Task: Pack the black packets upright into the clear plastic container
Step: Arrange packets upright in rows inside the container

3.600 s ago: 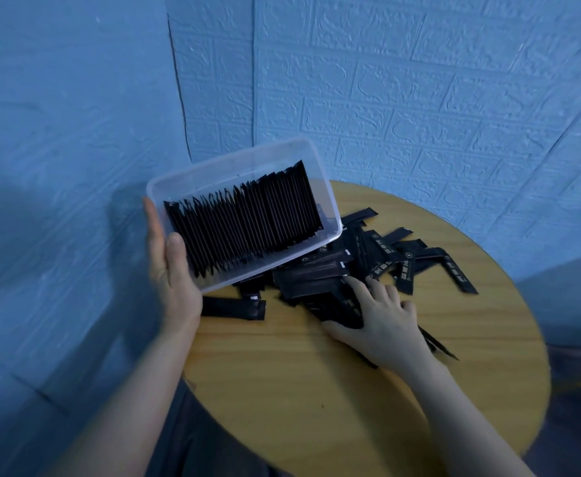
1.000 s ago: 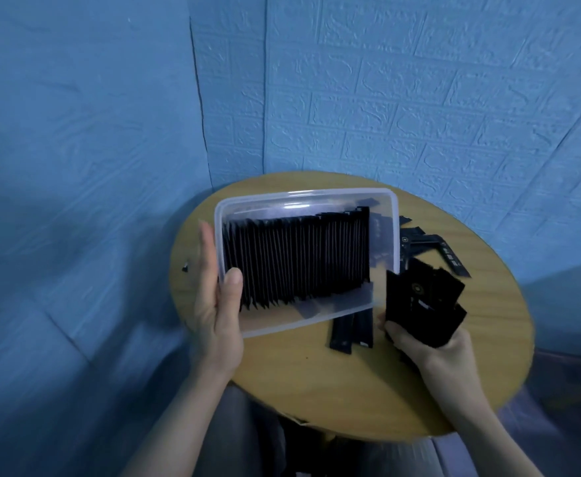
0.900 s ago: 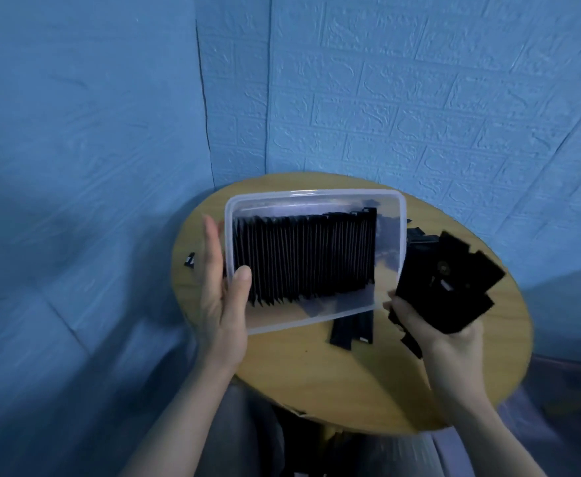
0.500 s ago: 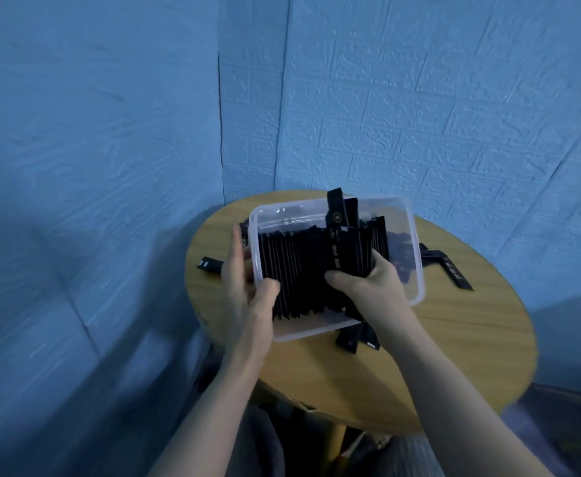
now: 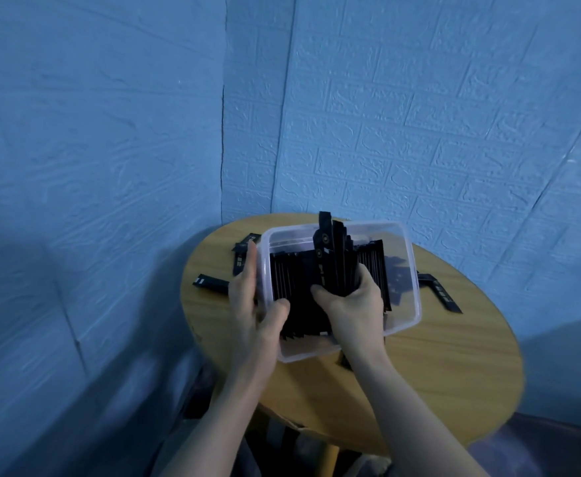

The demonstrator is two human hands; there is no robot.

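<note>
Right hand (image 5: 352, 306) fingers clenched around a bundle of black packets (image 5: 334, 259), set upright inside the clear container (image 5: 408, 270) amid the packed row. Left hand (image 5: 251, 304) grips the container's left wall. Loose packets (image 5: 442, 294) lie on the round wooden table (image 5: 437, 373).

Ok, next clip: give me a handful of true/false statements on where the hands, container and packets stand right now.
1. The right hand grips a bundle of packets inside the clear container. True.
2. The left hand rests flat on the table. False: it holds the container's left wall.
3. Every packet is packed. False: loose packets lie on the table.
4. The held bundle sticks up above the packed row. True.
</note>
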